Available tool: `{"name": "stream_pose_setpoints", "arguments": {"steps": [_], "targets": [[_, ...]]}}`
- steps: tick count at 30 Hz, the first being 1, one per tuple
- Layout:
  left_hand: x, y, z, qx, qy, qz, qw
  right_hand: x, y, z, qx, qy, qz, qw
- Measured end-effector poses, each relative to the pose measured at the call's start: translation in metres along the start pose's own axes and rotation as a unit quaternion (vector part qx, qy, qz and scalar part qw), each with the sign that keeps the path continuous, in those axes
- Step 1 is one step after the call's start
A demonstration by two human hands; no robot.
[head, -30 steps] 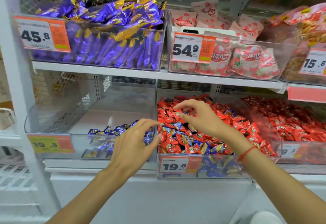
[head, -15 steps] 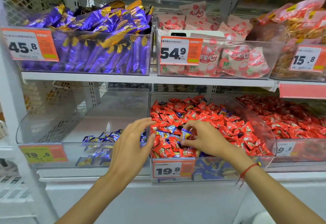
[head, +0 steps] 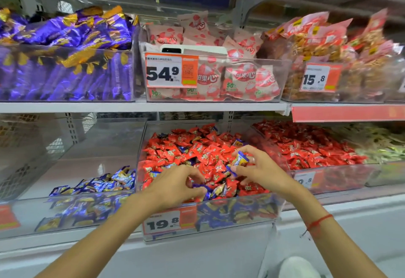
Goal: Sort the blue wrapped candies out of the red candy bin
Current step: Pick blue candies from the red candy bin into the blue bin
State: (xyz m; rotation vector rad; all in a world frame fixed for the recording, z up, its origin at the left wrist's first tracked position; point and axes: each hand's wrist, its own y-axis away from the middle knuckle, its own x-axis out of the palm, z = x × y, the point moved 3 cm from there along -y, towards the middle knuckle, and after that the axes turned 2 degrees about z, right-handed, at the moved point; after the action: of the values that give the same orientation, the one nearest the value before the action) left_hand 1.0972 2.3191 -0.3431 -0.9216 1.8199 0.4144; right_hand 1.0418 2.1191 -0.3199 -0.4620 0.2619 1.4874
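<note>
Two hands over the red candy bin [head: 241,208]: my right hand [head: 260,169] pinches a blue wrapped candy [head: 239,161]; my left hand [head: 175,186] grips another blue candy [head: 200,188].

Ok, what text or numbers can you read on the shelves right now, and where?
"54.9": tag on the pink-pack bin.
"15.8": tag on the upper right bin.
"19.8": tag on the red candy bin.
"果心" and "50%": pink packs.
Lower right tag: only ".8" readable.
Small print on tags, candy wrappers: too blurred.
</note>
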Motion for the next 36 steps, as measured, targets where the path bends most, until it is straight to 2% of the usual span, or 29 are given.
{"name": "stream_pose_setpoints", "arguments": {"steps": [3,7,9,11,14,16,19,23,25,29,31,33,36], "targets": [[0.006,-0.013,0.0,0.006,-0.064,0.072,0.995,-0.005,0.003,0.0,-0.041,0.056,-0.001,0.998],[-0.002,-0.024,-0.001,-0.001,-0.095,0.07,0.993,-0.003,0.0,-0.001,-0.074,0.087,0.013,0.993],[-0.009,-0.021,0.0,-0.011,-0.094,0.037,0.995,0.001,-0.001,-0.001,-0.092,0.107,0.021,0.99],[-0.018,-0.015,0.007,-0.034,-0.066,-0.032,0.997,0.007,-0.002,-0.002,-0.096,0.172,0.032,0.98],[-0.033,0.0,0.02,-0.061,0.044,-0.134,0.988,0.018,-0.006,0.0,-0.099,0.274,0.048,0.955],[-0.04,0.009,0.022,-0.051,0.09,-0.151,0.983,0.027,-0.01,0.002,-0.09,0.296,0.097,0.946],[-0.043,0.02,0.019,-0.04,0.088,-0.151,0.984,0.037,-0.019,0.002,-0.03,0.392,0.163,0.905],[-0.044,0.03,0.023,-0.053,0.069,-0.165,0.983,0.049,-0.03,0.009,-0.023,0.493,0.155,0.856],[-0.046,0.031,0.026,-0.063,0.079,-0.172,0.98,0.051,-0.03,0.01,-0.03,0.483,0.134,0.865],[-0.053,0.033,0.029,-0.061,0.081,-0.19,0.977,0.048,-0.03,0.01,-0.053,0.346,0.068,0.934],[-0.057,0.034,0.031,-0.059,0.078,-0.206,0.974,0.05,-0.033,0.012,-0.061,0.281,0.047,0.957],[-0.061,0.038,0.035,-0.06,0.082,-0.241,0.965,0.057,-0.039,0.017,-0.096,0.292,0.042,0.951],[-0.065,0.049,0.039,-0.063,0.158,-0.311,0.935,0.076,-0.051,0.019,-0.12,0.417,0.128,0.892]]}}
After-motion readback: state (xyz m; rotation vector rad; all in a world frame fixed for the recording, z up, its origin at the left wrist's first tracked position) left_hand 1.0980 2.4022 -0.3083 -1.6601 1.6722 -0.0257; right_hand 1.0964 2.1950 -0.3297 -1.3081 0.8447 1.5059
